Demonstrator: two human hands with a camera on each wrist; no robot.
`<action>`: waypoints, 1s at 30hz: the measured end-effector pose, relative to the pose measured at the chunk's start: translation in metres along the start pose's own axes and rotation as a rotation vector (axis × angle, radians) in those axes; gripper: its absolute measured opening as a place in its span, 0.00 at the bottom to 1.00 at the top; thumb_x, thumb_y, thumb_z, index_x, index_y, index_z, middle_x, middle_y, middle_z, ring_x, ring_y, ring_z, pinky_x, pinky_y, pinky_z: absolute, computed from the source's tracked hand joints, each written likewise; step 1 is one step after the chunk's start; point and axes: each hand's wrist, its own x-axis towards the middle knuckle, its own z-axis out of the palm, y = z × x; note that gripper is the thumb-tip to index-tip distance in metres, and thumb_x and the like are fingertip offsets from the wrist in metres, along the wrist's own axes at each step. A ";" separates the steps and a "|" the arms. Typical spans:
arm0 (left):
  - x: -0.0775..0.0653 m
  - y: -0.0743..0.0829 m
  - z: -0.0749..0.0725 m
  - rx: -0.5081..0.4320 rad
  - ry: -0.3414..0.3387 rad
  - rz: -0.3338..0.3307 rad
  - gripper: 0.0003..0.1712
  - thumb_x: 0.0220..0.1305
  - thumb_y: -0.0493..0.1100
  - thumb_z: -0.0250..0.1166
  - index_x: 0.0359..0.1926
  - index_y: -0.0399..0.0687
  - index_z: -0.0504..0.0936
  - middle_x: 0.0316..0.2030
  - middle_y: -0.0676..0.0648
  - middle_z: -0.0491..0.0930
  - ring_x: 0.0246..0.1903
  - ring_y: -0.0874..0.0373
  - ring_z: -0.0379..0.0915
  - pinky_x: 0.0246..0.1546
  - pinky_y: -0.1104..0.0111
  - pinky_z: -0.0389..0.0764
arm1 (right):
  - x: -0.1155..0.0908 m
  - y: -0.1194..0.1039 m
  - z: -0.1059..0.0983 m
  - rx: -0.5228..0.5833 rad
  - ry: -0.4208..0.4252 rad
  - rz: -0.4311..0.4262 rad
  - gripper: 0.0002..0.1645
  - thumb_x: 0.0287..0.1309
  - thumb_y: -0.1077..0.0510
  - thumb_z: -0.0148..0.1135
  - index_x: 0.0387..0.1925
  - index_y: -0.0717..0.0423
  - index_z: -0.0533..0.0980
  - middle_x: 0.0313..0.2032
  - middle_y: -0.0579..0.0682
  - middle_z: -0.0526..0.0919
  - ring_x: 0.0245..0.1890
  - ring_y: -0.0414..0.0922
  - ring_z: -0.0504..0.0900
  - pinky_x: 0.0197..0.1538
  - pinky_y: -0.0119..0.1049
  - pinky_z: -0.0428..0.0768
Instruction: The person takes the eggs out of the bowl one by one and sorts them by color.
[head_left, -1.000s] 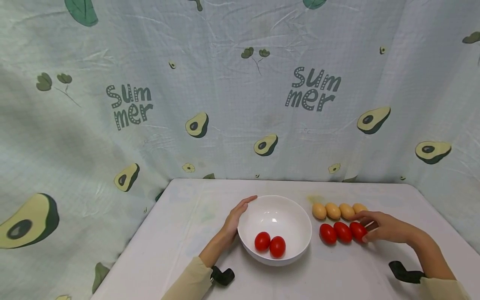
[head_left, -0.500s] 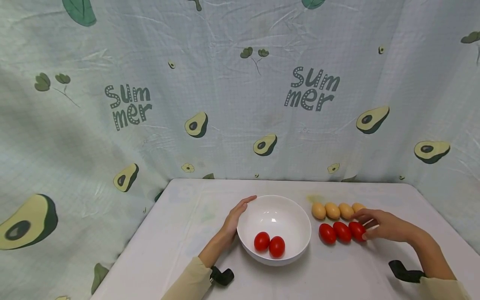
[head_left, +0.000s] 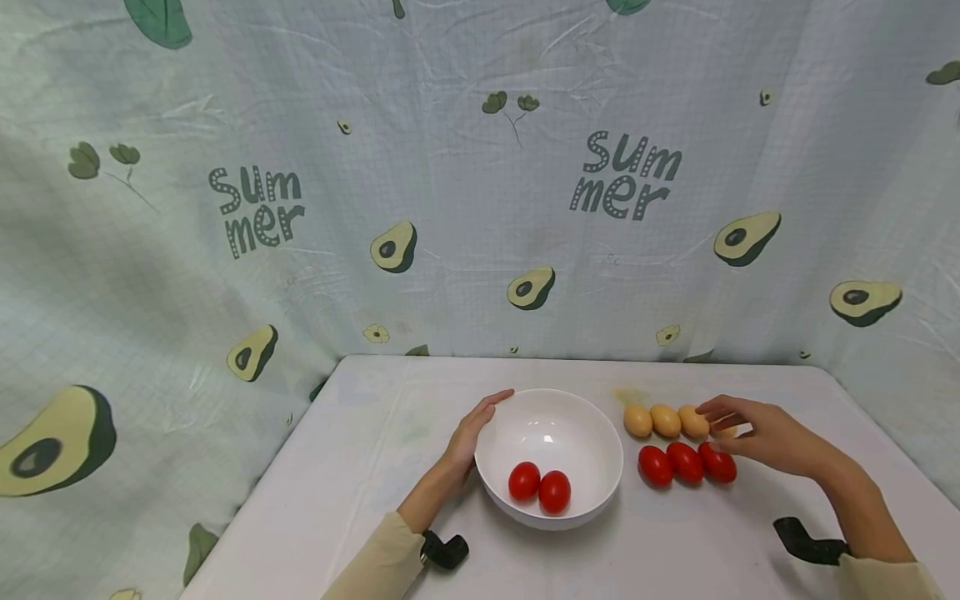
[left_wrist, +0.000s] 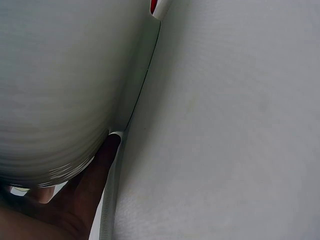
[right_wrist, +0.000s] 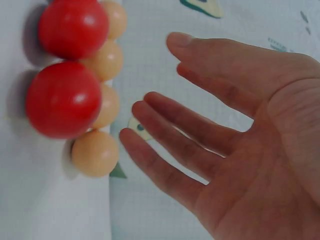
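My left hand [head_left: 463, 442] rests against the left side of a white bowl [head_left: 551, 417], its fingers along the outer wall up to the rim. In the left wrist view the fingers [left_wrist: 95, 185] lie against the bowl's side. Two glossy red eggs [head_left: 555, 492] sit inside the bowl. Over the right end of the egg rows hovers my right hand [head_left: 776, 437], holding nothing, its fingers spread in the right wrist view. Below it is a row of three red eggs [head_left: 684, 463]. Behind them runs a row of tan eggs [head_left: 666, 421], the rightmost partly hidden by the fingers.
The bowl and egg rows stand on a white table [head_left: 405, 417]. A pale curtain [head_left: 450, 167] printed with avocados and lettering hangs behind the table and along its left side. Black straps with camera mounts [head_left: 810, 546] sit on both wrists.
My right hand has lifted off the rightmost red egg and shifted back over the tan eggs; that red egg stays in its row. The left hand and bowl stay put.
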 end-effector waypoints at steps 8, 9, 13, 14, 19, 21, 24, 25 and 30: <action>0.001 0.000 0.000 0.007 -0.005 0.002 0.30 0.83 0.55 0.37 0.77 0.59 0.67 0.79 0.47 0.62 0.78 0.45 0.58 0.79 0.47 0.58 | 0.012 -0.032 0.007 -0.023 0.051 -0.064 0.26 0.63 0.57 0.70 0.60 0.59 0.76 0.56 0.62 0.83 0.53 0.56 0.83 0.46 0.43 0.90; 0.001 0.000 0.000 0.008 -0.005 0.002 0.30 0.83 0.55 0.37 0.77 0.59 0.67 0.79 0.47 0.62 0.78 0.44 0.58 0.79 0.47 0.58 | 0.015 -0.036 0.008 -0.026 0.048 -0.075 0.25 0.62 0.57 0.70 0.59 0.59 0.76 0.56 0.62 0.83 0.53 0.55 0.83 0.46 0.42 0.90; 0.001 0.000 0.000 0.012 -0.007 0.008 0.30 0.83 0.55 0.37 0.77 0.58 0.67 0.79 0.47 0.61 0.78 0.44 0.57 0.79 0.46 0.57 | 0.029 -0.058 0.009 -0.042 0.020 -0.138 0.24 0.62 0.57 0.71 0.58 0.57 0.77 0.56 0.60 0.83 0.53 0.55 0.84 0.48 0.43 0.89; 0.001 0.001 0.000 0.012 -0.007 0.009 0.30 0.83 0.55 0.37 0.77 0.58 0.67 0.79 0.47 0.61 0.78 0.44 0.57 0.79 0.46 0.57 | 0.033 -0.063 0.009 -0.041 0.009 -0.147 0.24 0.62 0.57 0.70 0.58 0.56 0.77 0.56 0.59 0.83 0.53 0.55 0.83 0.48 0.44 0.89; 0.001 0.001 0.000 0.013 -0.003 0.009 0.29 0.83 0.55 0.38 0.77 0.58 0.67 0.79 0.47 0.62 0.78 0.44 0.58 0.79 0.46 0.57 | 0.053 -0.095 0.015 -0.002 -0.061 -0.127 0.26 0.62 0.54 0.71 0.60 0.53 0.77 0.57 0.56 0.83 0.56 0.56 0.82 0.46 0.43 0.90; 0.001 0.001 0.000 0.013 -0.001 0.007 0.29 0.83 0.55 0.38 0.77 0.58 0.67 0.79 0.47 0.62 0.78 0.45 0.57 0.79 0.46 0.57 | 0.061 -0.108 0.018 0.002 -0.088 -0.140 0.26 0.62 0.55 0.71 0.61 0.52 0.77 0.57 0.55 0.83 0.57 0.56 0.81 0.48 0.43 0.89; 0.001 0.001 0.000 0.006 0.001 0.003 0.29 0.82 0.55 0.38 0.77 0.58 0.67 0.79 0.47 0.62 0.78 0.44 0.58 0.80 0.47 0.56 | 0.073 -0.126 0.022 -0.042 -0.121 -0.204 0.24 0.64 0.57 0.70 0.61 0.52 0.77 0.57 0.54 0.83 0.57 0.55 0.81 0.52 0.44 0.88; 0.001 0.001 -0.001 0.005 0.001 0.003 0.29 0.82 0.55 0.38 0.77 0.58 0.67 0.79 0.47 0.61 0.78 0.44 0.57 0.80 0.47 0.56 | 0.077 -0.132 0.024 -0.061 -0.132 -0.236 0.24 0.64 0.58 0.70 0.60 0.53 0.78 0.57 0.54 0.83 0.57 0.54 0.82 0.52 0.45 0.88; 0.000 0.002 -0.001 0.008 -0.001 -0.003 0.30 0.82 0.56 0.37 0.77 0.59 0.67 0.79 0.47 0.61 0.78 0.44 0.58 0.79 0.46 0.58 | 0.097 -0.160 0.037 -0.154 -0.191 -0.343 0.22 0.63 0.60 0.70 0.59 0.53 0.79 0.55 0.54 0.85 0.54 0.53 0.84 0.53 0.43 0.88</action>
